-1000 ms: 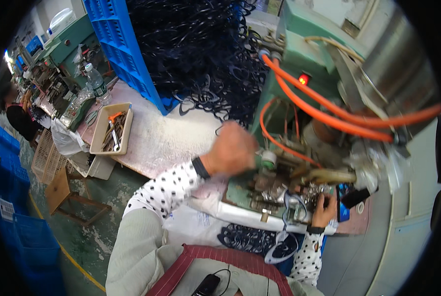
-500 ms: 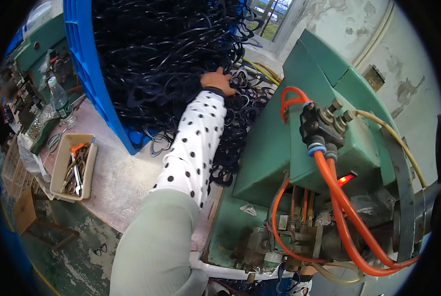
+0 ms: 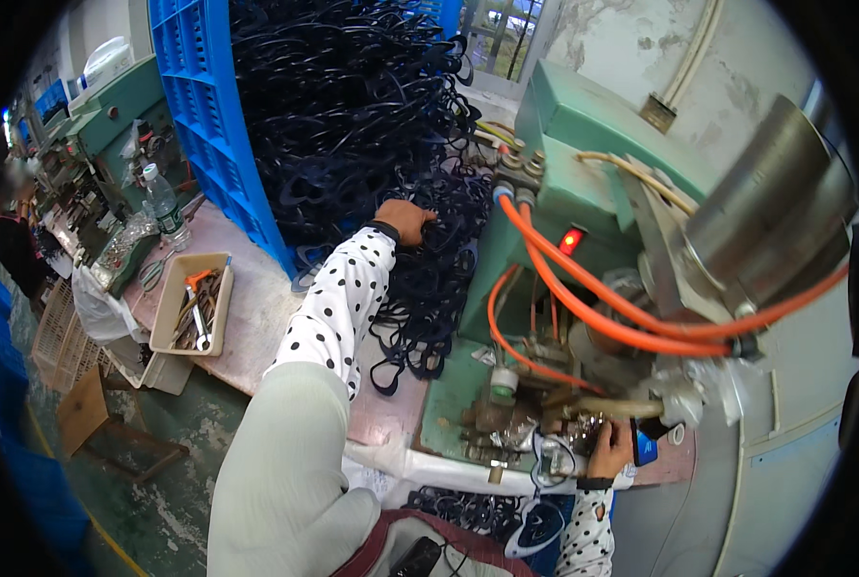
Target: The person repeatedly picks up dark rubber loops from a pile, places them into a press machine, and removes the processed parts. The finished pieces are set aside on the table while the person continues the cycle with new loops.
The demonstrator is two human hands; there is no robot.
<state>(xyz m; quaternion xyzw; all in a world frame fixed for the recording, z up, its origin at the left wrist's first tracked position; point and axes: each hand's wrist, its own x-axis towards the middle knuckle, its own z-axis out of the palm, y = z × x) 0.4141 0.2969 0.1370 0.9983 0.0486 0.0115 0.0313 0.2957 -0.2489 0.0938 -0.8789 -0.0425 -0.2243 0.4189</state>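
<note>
My left hand [image 3: 405, 222], in a polka-dotted sleeve, reaches into a heap of dark glasses-shaped frames [image 3: 429, 308]. Its fingers curl down among the frames, and their tips are hidden. The heap spills out of a tall blue crate [image 3: 220, 144] onto the tabletop beside a green machine [image 3: 583, 120]. Low on the right, my right hand [image 3: 610, 449] is closed at the machine's working end; what its fingers hold cannot be made out. Just left of it, a glasses-shaped frame [image 3: 537, 527] hangs at the machine's front edge, above more dark frames [image 3: 468, 510] lower down.
Orange hoses [image 3: 631, 332] arch across the machine, beneath a metal cylinder [image 3: 757, 197]. At the left stand a beige tool bin [image 3: 223, 317], a plastic bottle [image 3: 166, 212] and a wooden stool [image 3: 126, 438]. Another person [image 3: 18, 245] is at the far left.
The view has shifted, bringing my right hand into sight. My left hand has drawn nearer to me, and its fingers, spread before, now curl. Frames lie further forward on the table.
</note>
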